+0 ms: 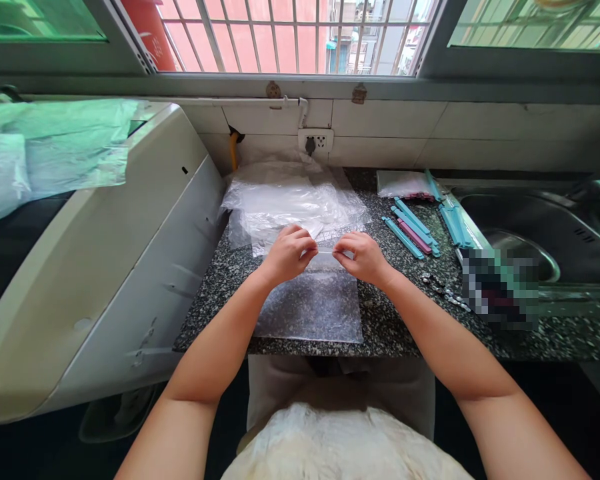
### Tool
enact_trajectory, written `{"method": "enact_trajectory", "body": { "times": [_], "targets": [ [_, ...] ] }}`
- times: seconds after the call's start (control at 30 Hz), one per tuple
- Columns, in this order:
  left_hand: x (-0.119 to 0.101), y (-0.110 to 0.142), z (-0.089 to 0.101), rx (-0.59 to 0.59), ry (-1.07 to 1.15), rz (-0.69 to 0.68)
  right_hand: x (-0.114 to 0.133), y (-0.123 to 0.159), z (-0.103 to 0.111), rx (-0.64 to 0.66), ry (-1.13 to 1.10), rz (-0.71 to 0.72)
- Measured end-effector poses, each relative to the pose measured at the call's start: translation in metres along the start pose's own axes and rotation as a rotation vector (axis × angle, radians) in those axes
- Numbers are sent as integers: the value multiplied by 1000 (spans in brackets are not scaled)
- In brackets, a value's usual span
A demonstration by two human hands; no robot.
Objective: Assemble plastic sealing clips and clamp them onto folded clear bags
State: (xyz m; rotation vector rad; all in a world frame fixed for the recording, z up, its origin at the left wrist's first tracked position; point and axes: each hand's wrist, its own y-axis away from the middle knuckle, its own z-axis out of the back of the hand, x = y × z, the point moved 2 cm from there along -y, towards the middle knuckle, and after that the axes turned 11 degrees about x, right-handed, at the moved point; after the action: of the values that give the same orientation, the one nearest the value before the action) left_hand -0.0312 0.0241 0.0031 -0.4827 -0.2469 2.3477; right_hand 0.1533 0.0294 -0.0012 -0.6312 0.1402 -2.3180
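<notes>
Left grip [291, 253]: pinched shut on the top edge of the clear bag [310, 303].
Right grip [361, 257]: pinched on the same edge, just beside the left.
Bag: flat on the table [405, 333], below both grips.
Beyond: heap of plastic bags [290, 200], touching.
Right: sealing clips [413, 230], sink [530, 227] farther out.
Left: white appliance [105, 267].

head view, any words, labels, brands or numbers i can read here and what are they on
No text can be read anywhere.
The red object outside the window carries faint white marks, too small and cut off to read.
The item by the sink is pixelated, so nothing on it can be read.
The clear plastic bag pinched by the left hand and right hand shows no print.
The blue and pink sealing clips are plain.
</notes>
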Motion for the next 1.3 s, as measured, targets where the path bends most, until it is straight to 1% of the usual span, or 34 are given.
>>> {"method": "enact_trajectory", "body": {
  "times": [0.23, 0.47, 0.67, 0.83, 1.3],
  "targets": [
    [3, 1, 2, -31, 13, 7, -1, 1, 4, -35, -25, -17],
    [2, 1, 3, -19, 38, 5, 0, 1, 4, -46, 16, -10],
    [-4, 0, 2, -31, 8, -56, 4, 0, -1, -52, 40, 6],
    [-4, 0, 0, -46, -4, -101, 6, 0, -5, -63, 30, 25],
    [-2, 0, -2, -79, -26, -155, 3, 0, -9, -59, -24, 29]
  ]
}}
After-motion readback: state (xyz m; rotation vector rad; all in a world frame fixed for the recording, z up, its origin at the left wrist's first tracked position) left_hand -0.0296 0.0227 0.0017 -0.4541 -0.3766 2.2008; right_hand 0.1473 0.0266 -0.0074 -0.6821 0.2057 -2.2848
